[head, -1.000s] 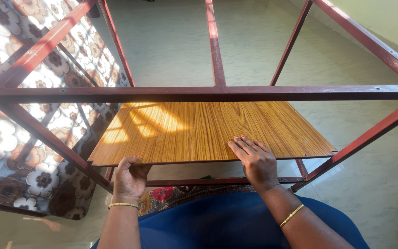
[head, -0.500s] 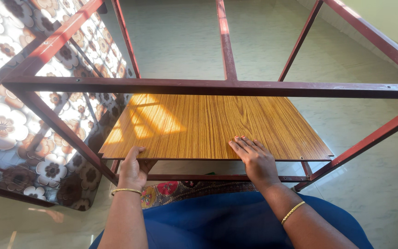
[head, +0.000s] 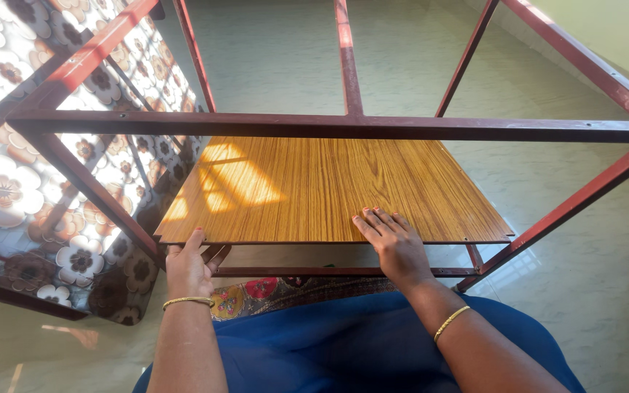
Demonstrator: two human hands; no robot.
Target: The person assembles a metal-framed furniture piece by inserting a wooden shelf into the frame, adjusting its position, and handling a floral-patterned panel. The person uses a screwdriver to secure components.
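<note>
A person looks down through a dark red metal frame [head: 343, 127] at a wood-grain board [head: 329, 193] lying flat and low inside it, on the frame's lower rails. The left hand [head: 187, 266] grips the board's near left corner, thumb on top and fingers curled out of sight beneath the edge. The right hand [head: 394, 244] lies flat and spread on the board's near edge, right of centre, palm down and holding nothing. Each wrist wears a thin gold bangle.

The step in hand appears to be seating the board squarely on the lower rails. By the look of it, the next move calls for a small slide or press so the near edge lines up with the front rail [head: 329, 272], with the left fingers kept clear of being pinched between board and rail.

A patch of sunlight falls across the board's left half. To the left, a floral-patterned panel [head: 16, 196] in brown and cream leans against the frame. The floor [head: 271, 51] is pale green and glossy.

The board's far edge is hidden behind the top crossbar. The frame's upper corners are cut off. Blue clothing [head: 343, 346] covers the view below the hands, and a strip of floral cloth shows just under the front rail. Whether the board is fastened anywhere is hard to tell.
</note>
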